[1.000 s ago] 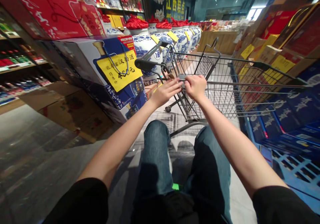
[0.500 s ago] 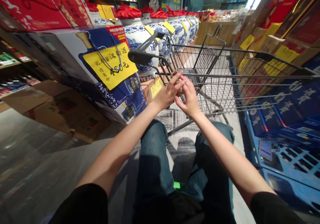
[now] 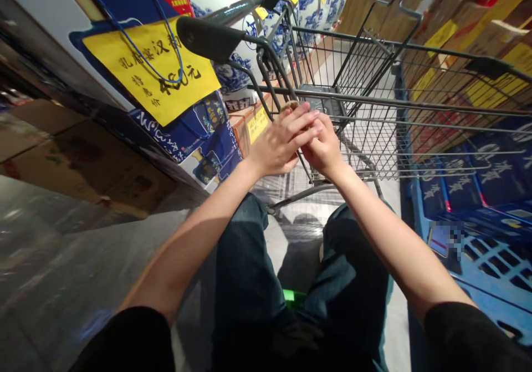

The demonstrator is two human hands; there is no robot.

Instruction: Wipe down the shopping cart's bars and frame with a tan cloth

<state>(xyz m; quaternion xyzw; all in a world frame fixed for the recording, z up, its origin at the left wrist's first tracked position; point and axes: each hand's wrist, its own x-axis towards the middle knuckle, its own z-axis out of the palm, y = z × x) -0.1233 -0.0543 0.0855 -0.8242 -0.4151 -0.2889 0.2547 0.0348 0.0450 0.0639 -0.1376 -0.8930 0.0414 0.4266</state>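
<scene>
My left hand (image 3: 276, 146) and my right hand (image 3: 325, 144) are pressed together in front of the shopping cart (image 3: 357, 103), above the gap between my knees. The left fingers lie curled over the right ones, so most of the right fingers are hidden. A small tan edge of something (image 3: 290, 106) shows just above the left knuckles; the hands cover the rest of it and I cannot make out its kind. Both hands look closed. Behind them runs the cart's wire side, and its black handle end (image 3: 210, 38) juts out at upper left.
Blue gift boxes with a yellow price sign (image 3: 155, 72) stand close on the left, cardboard boxes (image 3: 83, 156) beside them. Blue-and-white jars (image 3: 239, 56) line up behind the cart. On the right, a blue pallet (image 3: 490, 289) carries dark blue boxes and a phone (image 3: 439, 240).
The view has tipped downward, so the jar tops and far shop sign have left it. My hands stay joined, with the left fingers now lying flatter across the right hand.
</scene>
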